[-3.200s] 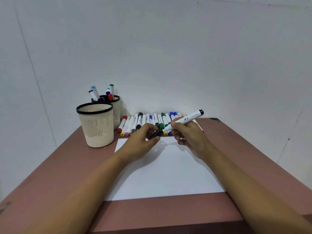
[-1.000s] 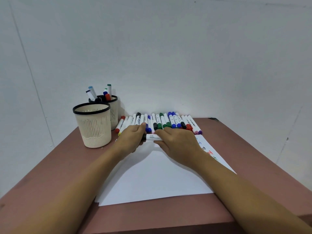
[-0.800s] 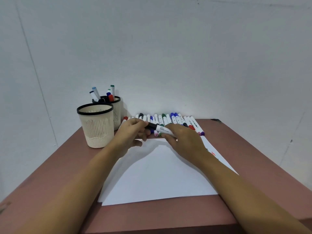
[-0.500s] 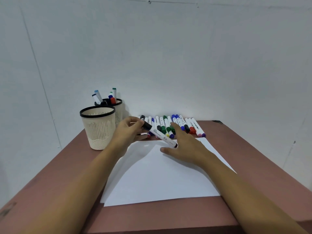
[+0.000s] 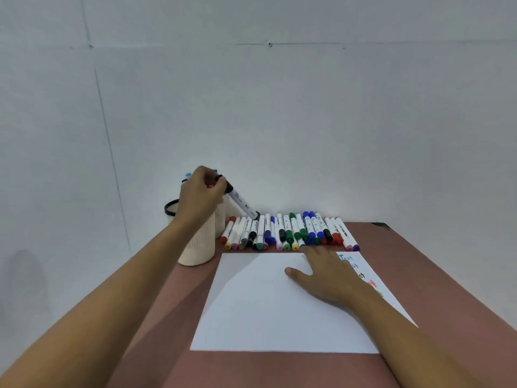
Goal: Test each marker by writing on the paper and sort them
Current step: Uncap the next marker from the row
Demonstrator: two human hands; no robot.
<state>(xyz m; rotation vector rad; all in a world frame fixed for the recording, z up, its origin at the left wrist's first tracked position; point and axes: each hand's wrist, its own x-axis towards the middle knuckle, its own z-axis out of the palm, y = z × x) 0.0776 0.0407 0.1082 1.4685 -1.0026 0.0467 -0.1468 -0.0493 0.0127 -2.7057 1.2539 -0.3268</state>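
Note:
My left hand (image 5: 202, 195) grips a white marker with black caps (image 5: 241, 203) by its upper end, raised above the two cream pen cups. The marker slants down to the right toward the row. The near cup (image 5: 195, 247) is partly hidden by my wrist; the far cup (image 5: 220, 219) behind it is mostly covered. My right hand (image 5: 324, 271) lies flat, fingers spread, on the white paper (image 5: 265, 309). A row of several capped markers (image 5: 291, 232) lies along the paper's far edge.
The brown table (image 5: 436, 281) runs to a white wall at the back. Coloured test words (image 5: 353, 266) run down the paper's right edge. Marker tips poke out of the far cup behind my left hand.
My left hand took the black-capped marker from my right hand and lifted it up and left above the cups. My right hand let go and flattened onto the paper.

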